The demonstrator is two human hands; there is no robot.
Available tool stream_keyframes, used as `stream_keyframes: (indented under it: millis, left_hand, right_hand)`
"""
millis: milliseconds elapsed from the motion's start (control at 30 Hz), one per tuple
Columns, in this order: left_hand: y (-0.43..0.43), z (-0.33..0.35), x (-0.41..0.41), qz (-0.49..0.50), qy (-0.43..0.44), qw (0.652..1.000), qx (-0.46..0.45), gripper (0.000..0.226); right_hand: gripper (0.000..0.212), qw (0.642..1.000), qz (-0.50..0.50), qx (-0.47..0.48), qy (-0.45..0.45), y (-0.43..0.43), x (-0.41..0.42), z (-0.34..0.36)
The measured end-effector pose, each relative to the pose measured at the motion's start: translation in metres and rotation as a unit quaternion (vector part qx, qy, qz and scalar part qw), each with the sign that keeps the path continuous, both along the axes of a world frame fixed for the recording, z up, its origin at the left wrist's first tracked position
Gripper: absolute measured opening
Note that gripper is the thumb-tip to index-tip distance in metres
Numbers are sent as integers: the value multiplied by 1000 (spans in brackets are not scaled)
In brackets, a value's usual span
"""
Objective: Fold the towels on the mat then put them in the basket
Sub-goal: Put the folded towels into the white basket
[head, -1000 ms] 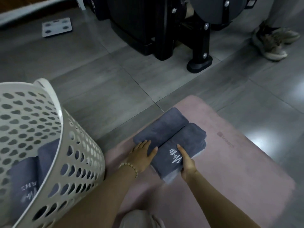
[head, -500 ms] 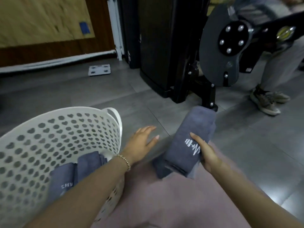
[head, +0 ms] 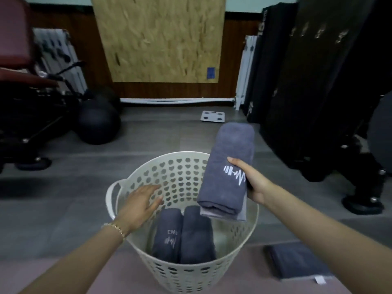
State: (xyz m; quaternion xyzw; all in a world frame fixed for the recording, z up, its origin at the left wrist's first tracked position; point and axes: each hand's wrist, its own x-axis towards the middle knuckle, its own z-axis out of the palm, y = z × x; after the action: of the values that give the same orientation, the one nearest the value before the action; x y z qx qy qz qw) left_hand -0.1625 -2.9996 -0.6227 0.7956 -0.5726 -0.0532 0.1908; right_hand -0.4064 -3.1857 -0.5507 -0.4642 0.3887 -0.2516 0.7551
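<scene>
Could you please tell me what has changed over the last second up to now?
The right hand has lifted the folded towel off the mat and holds it over the basket. The left hand let go of it and now hovers open above the basket's left side. The right hand's grip and the two towels in the basket stayed as they were.

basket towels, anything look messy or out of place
Nothing is spilled or damaged. Two folded towels stand neatly in the basket. Only the held towel in the right hand looks slightly uneven: a paler layer pokes out at its lower edge.
</scene>
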Motion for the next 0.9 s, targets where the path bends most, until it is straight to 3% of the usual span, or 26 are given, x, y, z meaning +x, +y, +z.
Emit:
stream_keyframes:
  millis: [100,233,533,567,700,833,900]
  left_hand:
    - [29,-20,34,52,-5,999,-5,82]
    - [36,-39,43,14,-92,995,-39,61]
    - [30,-51,46,33,-93,985,-140,57]
    - [30,-53,47,37,-92,985,-142,55]
    - [33,-58,53,49,-92,984,-142,45]
    - [32,-59,49,50,-91,983,-149,53]
    - [30,-58,48,50,-93,983,-150,51]
  right_hand:
    - [47,999,45,26,14,13,55,-23]
    - [44,991,104,65,49,24,111,-67]
    - [47,971,147,124,146,42,190,-193]
    - [51,970,143,129,148,44,195,-208]
    - [99,969,128,128,168,45,200,-265]
    - [82,963,145,98,203,43,194,-297]
    - [84,960,151,77,221,43,193,-302]
